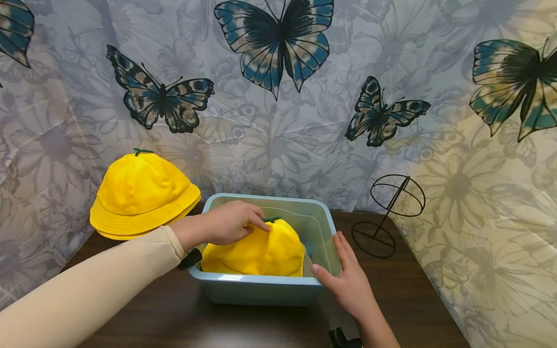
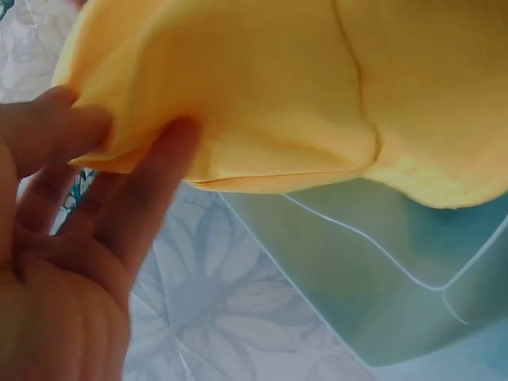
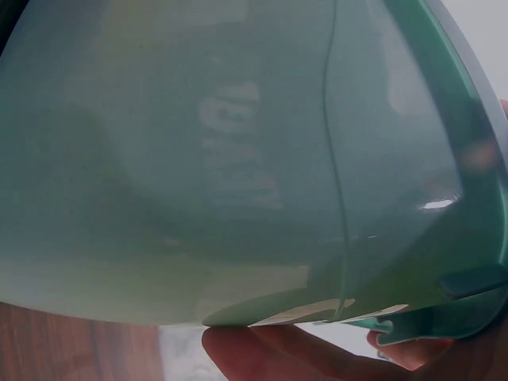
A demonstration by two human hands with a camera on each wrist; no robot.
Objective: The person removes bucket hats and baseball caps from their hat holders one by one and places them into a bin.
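Observation:
A yellow bucket hat (image 1: 256, 253) with a green tab on its crown sits inside a pale blue-green plastic basin (image 1: 261, 291). My left hand (image 1: 232, 223) reaches over the basin and pinches the hat's fabric near the tab. In the left wrist view, thumb and fingers of that hand (image 2: 79, 230) meet on the yellow cloth (image 2: 254, 95). My right hand (image 1: 350, 285) holds the basin's front right corner, thumb over the rim and fingers along the outer side. The basin wall (image 3: 222, 182) fills most of the right wrist view.
A second yellow hat (image 1: 141, 198) stands at the back left, raised on something hidden beneath it. A black wire hat stand (image 1: 383, 217) is to the right of the basin. Behind the dark wooden table (image 1: 417, 299) hangs a butterfly-patterned cloth (image 1: 278, 154).

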